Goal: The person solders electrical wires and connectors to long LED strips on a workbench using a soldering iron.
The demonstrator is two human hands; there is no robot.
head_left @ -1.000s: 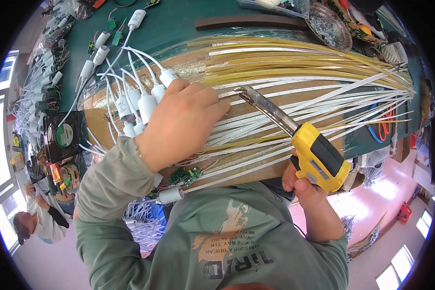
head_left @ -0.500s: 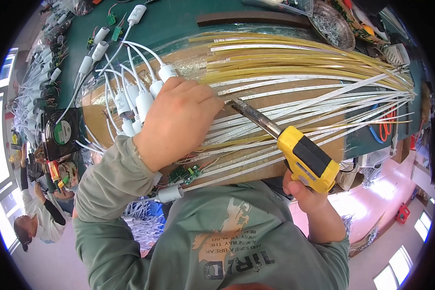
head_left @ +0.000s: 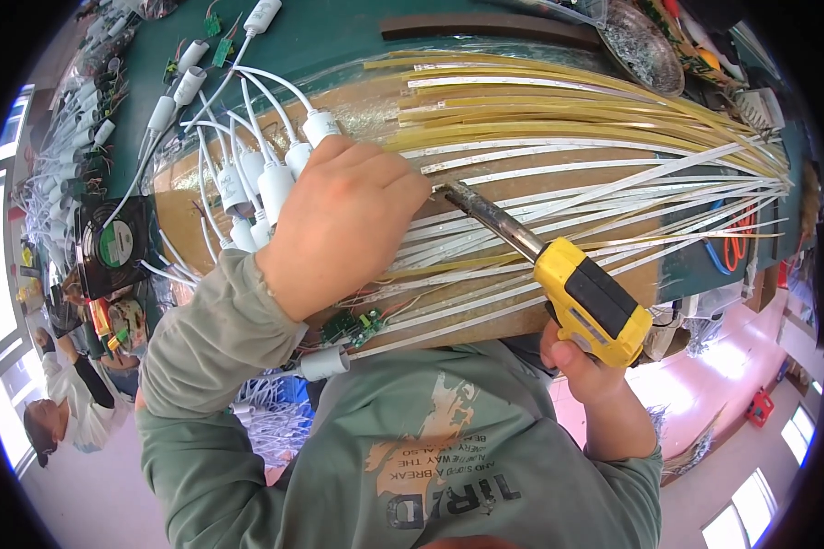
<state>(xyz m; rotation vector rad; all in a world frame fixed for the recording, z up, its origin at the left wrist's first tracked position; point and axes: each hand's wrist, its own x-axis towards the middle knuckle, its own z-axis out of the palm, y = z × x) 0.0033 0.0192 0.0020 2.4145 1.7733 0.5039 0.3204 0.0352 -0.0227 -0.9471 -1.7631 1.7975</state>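
Observation:
My right hand (head_left: 584, 371) is wrapped round the grip of a yellow and black soldering gun (head_left: 600, 297). Its metal barrel points left, and the darkened tip comes close to the fingertips of my left hand (head_left: 350, 220). Those fingers are pinched together at the left ends of the white LED strips (head_left: 522, 169); whatever they hold is hidden behind them. Just left of this hand lie several white cylindrical caps (head_left: 276, 189) with white cables. Below it, a small green circuit board (head_left: 350, 324) with thin wires sits by another white cap (head_left: 324, 363) near the table edge.
Yellow-backed strips (head_left: 558, 110) fan out across a brown board on the green table (head_left: 339, 46). A dark bar (head_left: 485, 30) and a round metal dish (head_left: 641, 50) are at the back. A black fan (head_left: 114, 247) stands left. Orange-handled scissors (head_left: 737, 238) lie right. Another person (head_left: 73, 393) is far left.
The soldering gun and my right hand have shifted slightly right. My left hand has moved a little up and right, still pinched near the tip.

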